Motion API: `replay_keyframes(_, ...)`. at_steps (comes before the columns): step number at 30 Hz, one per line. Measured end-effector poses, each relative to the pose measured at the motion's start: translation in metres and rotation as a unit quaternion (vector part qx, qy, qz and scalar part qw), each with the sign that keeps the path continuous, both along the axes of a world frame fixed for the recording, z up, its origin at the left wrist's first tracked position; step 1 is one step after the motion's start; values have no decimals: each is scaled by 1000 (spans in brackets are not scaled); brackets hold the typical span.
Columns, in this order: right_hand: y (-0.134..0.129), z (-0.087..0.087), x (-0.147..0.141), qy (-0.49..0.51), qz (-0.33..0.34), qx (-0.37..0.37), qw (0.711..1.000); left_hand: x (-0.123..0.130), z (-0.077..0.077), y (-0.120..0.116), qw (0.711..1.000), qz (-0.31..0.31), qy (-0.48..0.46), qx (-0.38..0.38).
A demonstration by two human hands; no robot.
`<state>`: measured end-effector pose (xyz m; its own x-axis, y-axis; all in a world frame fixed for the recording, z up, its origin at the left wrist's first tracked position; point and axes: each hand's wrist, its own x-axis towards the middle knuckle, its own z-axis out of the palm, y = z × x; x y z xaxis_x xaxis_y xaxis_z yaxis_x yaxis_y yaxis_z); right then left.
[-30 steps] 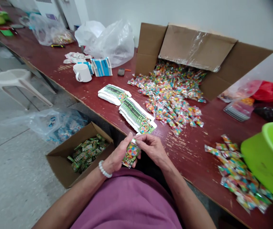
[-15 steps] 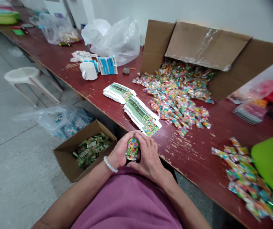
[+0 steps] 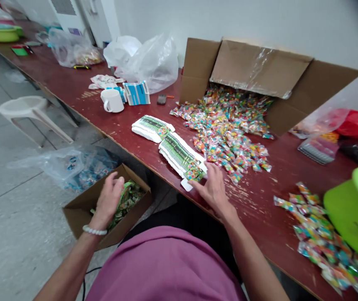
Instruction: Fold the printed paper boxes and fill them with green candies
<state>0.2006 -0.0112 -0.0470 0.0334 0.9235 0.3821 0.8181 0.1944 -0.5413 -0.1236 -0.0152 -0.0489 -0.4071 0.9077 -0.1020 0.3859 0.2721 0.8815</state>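
The left hand (image 3: pixel 107 201) is over the open floor carton (image 3: pixel 80 219), beyond the front edge of the bench (image 3: pixel 257 198); its thumb and fingers are parted. The hand hides part of the green packets (image 3: pixel 133 196) inside; whether its fingertips contact one cannot be determined. The right hand (image 3: pixel 212 187) is at the bench's front edge, thumb and fingers spread across the near end of a row of green folded boxes (image 3: pixel 180 156). The fingers partly cover that end, so whether they grip a box cannot be determined. A white flap (image 3: pixel 186 184) protrudes beside the thumb. Toward the rear edge, a large carton (image 3: pixel 260 69) partly conceals the candy sachets (image 3: pixel 229 138) inside it. The picture border cuts off a green basin (image 3: pixel 341 207).
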Motion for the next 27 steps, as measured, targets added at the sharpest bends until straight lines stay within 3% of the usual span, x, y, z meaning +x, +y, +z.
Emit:
replay_keyframes(3,17,-9,17,-71,-82,-67,992,-24,-10,9,1000,12,16,-1)
replay_keyframes(7,20,-14,17,-46,-139,-100,984,4,-8,4,998,-49,2,37)
replay_keyframes(10,18,-15,23,173,-141,-86,971,46,8,-3,988,-122,23,94)
replay_keyframes(12,13,-9,29,341,-103,-86,931,72,23,-6,978,-185,4,95)
replay_keyframes(14,4,4,32,451,-46,-110,885,93,38,-6,963,-248,-78,67)
replay_keyframes(16,-8,22,28,507,23,-141,850,108,49,-6,913,-336,-229,-14)
replay_keyframes(17,-14,32,24,529,60,-156,832,114,52,-6,864,-386,-314,-74)
replay_keyframes(19,-25,49,12,550,112,-182,807,124,55,-11,733,-464,-459,-193)
replay_keyframes(20,-29,55,5,556,129,-195,798,128,54,-14,672,-482,-512,-232)
replay_keyframes(21,-32,59,0,562,141,-206,788,131,53,-18,629,-486,-551,-252)
replay_keyframes(23,-36,62,-9,576,160,-218,772,134,50,-25,599,-476,-592,-254)
replay_keyframes(27,-37,58,-14,579,175,-217,766,132,46,-29,638,-469,-562,-239)
